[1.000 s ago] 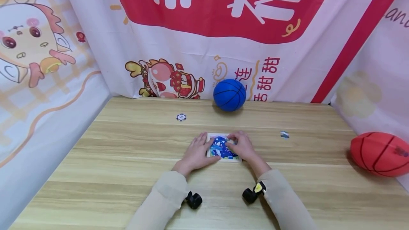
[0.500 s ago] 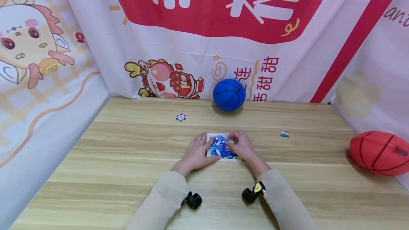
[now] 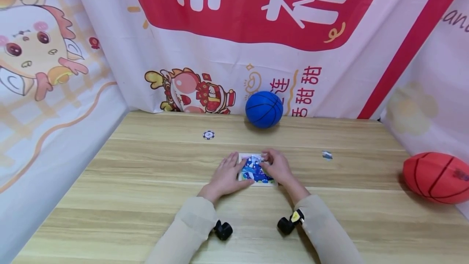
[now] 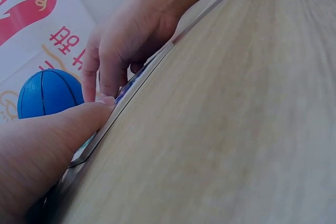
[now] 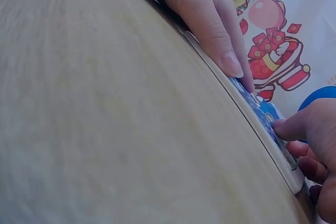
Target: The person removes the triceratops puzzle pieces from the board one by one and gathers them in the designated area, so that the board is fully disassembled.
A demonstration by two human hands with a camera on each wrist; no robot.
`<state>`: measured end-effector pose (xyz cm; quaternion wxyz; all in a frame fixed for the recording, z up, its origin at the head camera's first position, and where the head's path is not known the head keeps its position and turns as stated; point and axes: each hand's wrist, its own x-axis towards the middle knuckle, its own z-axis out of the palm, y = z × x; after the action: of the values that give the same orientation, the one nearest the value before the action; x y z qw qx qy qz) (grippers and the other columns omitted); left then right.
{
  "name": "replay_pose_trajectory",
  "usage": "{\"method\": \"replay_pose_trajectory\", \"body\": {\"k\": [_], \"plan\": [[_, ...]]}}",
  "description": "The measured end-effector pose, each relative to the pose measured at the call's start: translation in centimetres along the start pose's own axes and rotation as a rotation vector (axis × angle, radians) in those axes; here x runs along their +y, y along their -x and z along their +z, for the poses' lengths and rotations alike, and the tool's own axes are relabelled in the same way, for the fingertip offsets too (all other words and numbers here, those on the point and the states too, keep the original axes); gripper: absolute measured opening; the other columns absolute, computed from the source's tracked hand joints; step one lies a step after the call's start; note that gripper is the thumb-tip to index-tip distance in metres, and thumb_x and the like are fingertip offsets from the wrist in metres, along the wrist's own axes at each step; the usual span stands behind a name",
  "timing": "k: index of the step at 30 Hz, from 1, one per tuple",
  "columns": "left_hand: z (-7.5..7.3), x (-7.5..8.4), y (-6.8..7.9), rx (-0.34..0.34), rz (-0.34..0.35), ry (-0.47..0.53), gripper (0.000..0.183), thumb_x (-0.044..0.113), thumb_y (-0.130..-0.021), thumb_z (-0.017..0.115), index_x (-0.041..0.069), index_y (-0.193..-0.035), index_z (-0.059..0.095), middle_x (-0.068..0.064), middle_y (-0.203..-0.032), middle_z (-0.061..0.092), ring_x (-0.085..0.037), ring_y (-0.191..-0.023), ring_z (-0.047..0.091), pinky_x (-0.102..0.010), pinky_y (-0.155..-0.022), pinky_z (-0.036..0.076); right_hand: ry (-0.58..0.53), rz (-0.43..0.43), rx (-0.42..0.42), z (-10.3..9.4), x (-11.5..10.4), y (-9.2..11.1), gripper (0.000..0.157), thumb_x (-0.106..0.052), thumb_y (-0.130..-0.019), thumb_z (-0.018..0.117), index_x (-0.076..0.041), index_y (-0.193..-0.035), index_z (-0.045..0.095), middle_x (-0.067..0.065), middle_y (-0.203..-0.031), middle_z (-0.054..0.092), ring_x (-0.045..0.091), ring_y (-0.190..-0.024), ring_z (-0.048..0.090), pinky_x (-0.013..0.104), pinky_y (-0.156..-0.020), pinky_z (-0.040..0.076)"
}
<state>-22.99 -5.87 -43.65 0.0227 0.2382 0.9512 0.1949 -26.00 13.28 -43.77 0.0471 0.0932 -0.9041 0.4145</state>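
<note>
A small jigsaw puzzle [image 3: 253, 171] with a blue cartoon picture lies flat on the table in a pale frame [image 3: 261, 184]. My left hand [image 3: 226, 175] rests along its left side with fingers extended, the thumb across the lower left corner. In the right wrist view, that thumb lies over the frame's near edge. My right hand [image 3: 277, 167] bends over the upper right part of the puzzle. Between its thumb and fingers, a light blue puzzle piece [image 5: 271, 110] stands tilted up from the picture. The fingers partly hide this piece.
A loose puzzle piece [image 3: 327, 155] lies to the right on the wooden table [image 3: 146, 199]. A round chip-like disc [image 3: 209, 135] lies at the back left. A blue ball [image 3: 264, 109] stands by the rear cloth, and a red ball [image 3: 436, 177] sits at the right.
My right hand's fingers have shifted slightly at the upper part of the puzzle. My left hand stays at the frame's left side. The head view has moved a little.
</note>
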Motion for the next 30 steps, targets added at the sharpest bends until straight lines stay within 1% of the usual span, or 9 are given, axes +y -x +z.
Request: {"method": "replay_pose_trajectory", "body": {"k": [2, 5, 9, 13, 17, 20, 23, 25, 30], "plan": [[0.0, 0.0, 0.0, -0.001, 0.000, 0.001, 0.078, 0.062, -0.078, 0.042, 0.012, -0.136, 0.028, -0.017, -0.141, 0.011, -0.027, -0.128, 0.005, -0.039, -0.102, 0.006, 0.006, -0.022, -0.020, -0.1, 0.0, 0.0, 0.035, -0.007, -0.075, 0.065, -0.004, -0.109, 0.057, 0.004, -0.079, 0.051, 0.018, -0.071, 0.046, 0.030, -0.062, 0.041], [-0.1, 0.0, 0.0, -0.002, -0.002, 0.008, 0.077, 0.062, -0.078, 0.042, 0.012, -0.135, 0.028, -0.017, -0.141, 0.011, -0.027, -0.128, 0.005, -0.040, -0.102, 0.006, 0.020, -0.045, -0.049, -0.2, 0.0, -0.1, 0.035, -0.007, -0.076, 0.065, -0.005, -0.110, 0.059, 0.004, -0.081, 0.052, 0.018, -0.071, 0.047, 0.030, -0.062, 0.042], [-0.1, 0.0, 0.1, -0.003, -0.006, 0.008, 0.078, 0.062, -0.078, 0.042, 0.012, -0.135, 0.028, -0.017, -0.141, 0.011, -0.027, -0.128, 0.004, -0.040, -0.102, 0.006, 0.030, -0.017, -0.082, -0.3, 0.0, -0.2, 0.034, -0.009, -0.077, 0.064, -0.007, -0.111, 0.058, 0.003, -0.085, 0.052, 0.017, -0.075, 0.047, 0.030, -0.065, 0.043], [-0.1, 0.0, 0.1, -0.004, -0.009, -0.002, 0.078, 0.063, -0.077, 0.042, 0.012, -0.135, 0.028, -0.017, -0.141, 0.011, -0.026, -0.128, 0.004, -0.040, -0.102, 0.006, 0.019, 0.006, -0.094, -0.3, 0.0, -0.3, 0.033, -0.008, -0.078, 0.063, -0.007, -0.111, 0.058, 0.003, -0.086, 0.052, 0.018, -0.076, 0.048, 0.030, -0.067, 0.044], [0.0, -0.1, 0.1, -0.007, -0.009, -0.004, 0.078, 0.063, -0.077, 0.041, 0.013, -0.135, 0.028, -0.017, -0.141, 0.011, -0.026, -0.128, 0.004, -0.040, -0.102, 0.006, -0.004, -0.003, -0.101, -0.4, 0.0, -0.4, 0.032, -0.008, -0.079, 0.062, -0.006, -0.110, 0.059, 0.004, -0.086, 0.052, 0.018, -0.077, 0.048, 0.030, -0.067, 0.044], [0.0, -0.1, 0.1, -0.011, -0.013, -0.002, 0.078, 0.063, -0.077, 0.041, 0.013, -0.136, 0.027, -0.016, -0.141, 0.010, -0.026, -0.128, 0.003, -0.039, -0.102, 0.006, -0.037, 0.004, -0.105, -0.8, 0.1, -0.4, 0.030, -0.010, -0.080, 0.062, -0.008, -0.109, 0.060, 0.003, -0.087, 0.052, 0.018, -0.078, 0.047, 0.030, -0.067, 0.043], [0.1, -0.1, 0.0, -0.017, -0.018, -0.002, 0.079, 0.064, -0.077, 0.040, 0.014, -0.136, 0.026, -0.015, -0.141, 0.009, -0.025, -0.128, 0.002, -0.039, -0.101, 0.005, -0.071, 0.011, -0.102, -1.4, 0.3, -0.5, 0.028, -0.011, -0.081, 0.061, -0.010, -0.108, 0.061, 0.004, -0.088, 0.052, 0.019, -0.079, 0.046, 0.030, -0.067, 0.042], [0.1, -0.1, 0.0, -0.022, -0.019, -0.001, 0.079, 0.065, -0.077, 0.040, 0.015, -0.136, 0.026, -0.015, -0.142, 0.009, -0.025, -0.128, 0.002, -0.040, -0.101, 0.005, -0.090, 0.015, -0.106, -2.1, 0.6, -0.5, 0.028, -0.011, -0.081, 0.060, -0.011, -0.109, 0.060, 0.004, -0.089, 0.052, 0.019, -0.079, 0.046, 0.030, -0.064, 0.042], [0.0, 0.0, 0.0, -0.024, -0.019, 0.003, 0.079, 0.065, -0.076, 0.040, 0.015, -0.136, 0.026, -0.015, -0.142, 0.009, -0.025, -0.128, 0.002, -0.040, -0.101, 0.005, -0.108, 0.024, -0.105, -4.5, 1.6, -0.5, 0.030, -0.011, -0.082, 0.059, -0.012, -0.112, 0.059, 0.006, -0.092, 0.053, 0.022, -0.079, 0.047, 0.031, -0.062, 0.043]]}}
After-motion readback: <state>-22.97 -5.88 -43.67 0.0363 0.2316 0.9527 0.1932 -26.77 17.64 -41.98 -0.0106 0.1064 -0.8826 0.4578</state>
